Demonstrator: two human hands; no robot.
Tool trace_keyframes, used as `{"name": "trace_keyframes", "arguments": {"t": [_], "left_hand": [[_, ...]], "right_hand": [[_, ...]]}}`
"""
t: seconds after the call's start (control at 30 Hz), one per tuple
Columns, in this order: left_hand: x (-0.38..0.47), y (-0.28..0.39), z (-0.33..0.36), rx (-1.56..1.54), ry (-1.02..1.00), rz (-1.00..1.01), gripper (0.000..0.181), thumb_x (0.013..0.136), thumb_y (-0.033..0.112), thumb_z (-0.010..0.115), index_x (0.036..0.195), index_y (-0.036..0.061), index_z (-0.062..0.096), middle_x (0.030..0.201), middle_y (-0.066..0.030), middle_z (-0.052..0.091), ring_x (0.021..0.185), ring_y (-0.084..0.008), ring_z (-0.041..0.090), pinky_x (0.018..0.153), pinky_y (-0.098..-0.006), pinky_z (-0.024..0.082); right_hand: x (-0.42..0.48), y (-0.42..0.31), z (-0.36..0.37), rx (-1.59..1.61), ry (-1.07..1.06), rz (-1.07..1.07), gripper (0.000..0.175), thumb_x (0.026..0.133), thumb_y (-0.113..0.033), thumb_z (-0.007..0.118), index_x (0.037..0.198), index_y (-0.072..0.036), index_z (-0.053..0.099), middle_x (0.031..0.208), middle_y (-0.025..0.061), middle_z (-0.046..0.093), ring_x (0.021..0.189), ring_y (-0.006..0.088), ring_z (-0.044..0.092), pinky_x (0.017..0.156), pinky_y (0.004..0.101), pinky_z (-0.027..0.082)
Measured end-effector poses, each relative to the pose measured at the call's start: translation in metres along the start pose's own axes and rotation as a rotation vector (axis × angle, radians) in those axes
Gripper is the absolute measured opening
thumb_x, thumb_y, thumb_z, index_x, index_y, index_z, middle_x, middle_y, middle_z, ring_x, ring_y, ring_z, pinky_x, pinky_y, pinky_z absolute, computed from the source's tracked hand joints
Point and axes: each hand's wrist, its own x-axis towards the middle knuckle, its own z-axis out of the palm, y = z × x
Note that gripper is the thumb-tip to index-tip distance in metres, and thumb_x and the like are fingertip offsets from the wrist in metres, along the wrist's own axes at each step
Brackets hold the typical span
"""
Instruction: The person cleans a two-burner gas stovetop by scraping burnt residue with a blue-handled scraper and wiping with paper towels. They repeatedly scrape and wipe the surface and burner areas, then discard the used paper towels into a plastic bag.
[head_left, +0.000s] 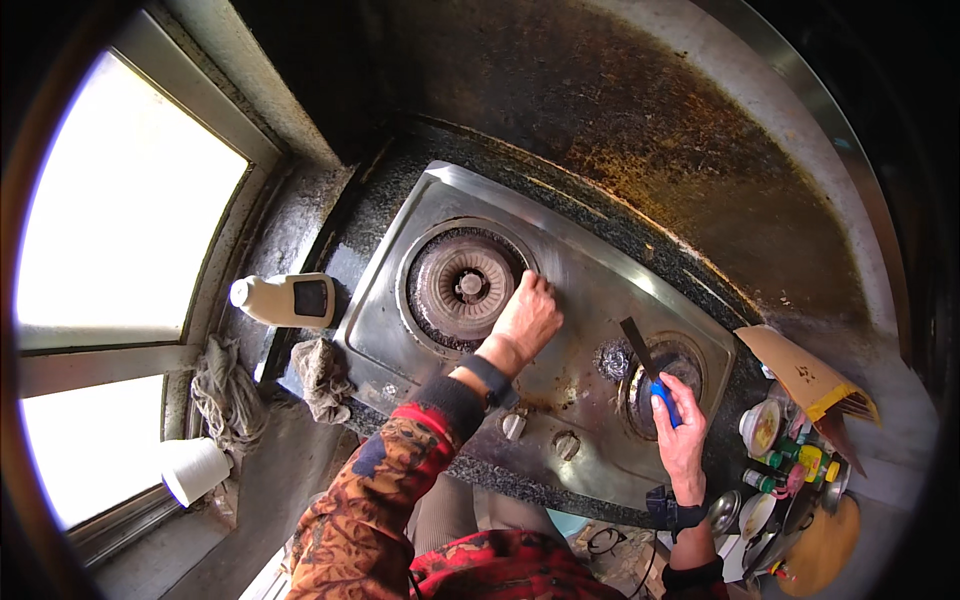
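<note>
A stainless steel two-burner gas cooktop (570, 300) lies before me, stained brown between its burners. My left hand (527, 313) is curled with its knuckles up at the right rim of the left burner (471, 283). Its fingertips are hidden, so I cannot tell whether anything is in them. In my right hand (684, 431) is a narrow scraper (639, 344) with a blue handle, its dark flat blade pointing up and left over the right burner (686, 367). A crumpled ball of steel scourer (613, 358) rests left of that burner. Two control knobs (514, 426) sit along the front.
Left of the cooktop lies a cream plastic bottle (304, 300), with a grey rag (324, 379) nearby. Another rag (229, 397) and a white cup-shaped container (196, 471) are by the window. Cardboard (806, 371), a bowl (761, 426), bottles (817, 461) and a wooden board (825, 547) crowd the right.
</note>
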Motion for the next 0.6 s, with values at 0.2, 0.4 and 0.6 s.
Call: {"name": "trace_keyframes", "arguments": {"t": [0.2,0.4,0.6], "left_hand": [[-0.045,0.012,0.000,-0.049,0.029,0.017,0.018,0.077,0.022,0.061,0.082,0.0115,0.076,0.090,-0.0049,0.063,0.100,-0.0212,0.054,0.087,-0.0342,0.038],[-0.089,0.012,0.010,-0.022,0.106,-0.021,0.020,0.078,0.024,0.061,0.083,0.0140,0.078,0.105,-0.0068,0.064,0.107,-0.0220,0.053,0.091,-0.0342,0.037],[-0.126,0.001,0.018,-0.040,0.160,-0.151,0.028,0.080,0.018,0.059,0.101,0.0044,0.070,0.116,-0.0108,0.061,0.104,-0.0216,0.055,0.089,-0.0334,0.041]], "right_hand": [[-0.003,-0.004,0.000,0.054,-0.024,0.014,0.033,0.095,-0.005,0.064,0.128,-0.001,0.060,0.113,0.0056,0.065,0.101,0.0118,0.060,0.092,0.0269,0.048],[0.001,-0.006,0.009,0.060,-0.057,-0.040,0.033,0.095,-0.005,0.064,0.127,0.000,0.061,0.115,0.0059,0.066,0.101,0.0115,0.061,0.092,0.0273,0.049],[0.006,-0.012,0.023,0.077,-0.043,-0.082,0.031,0.092,-0.007,0.068,0.122,-0.001,0.064,0.109,0.0145,0.070,0.097,0.0220,0.068,0.085,0.0335,0.054]]}}
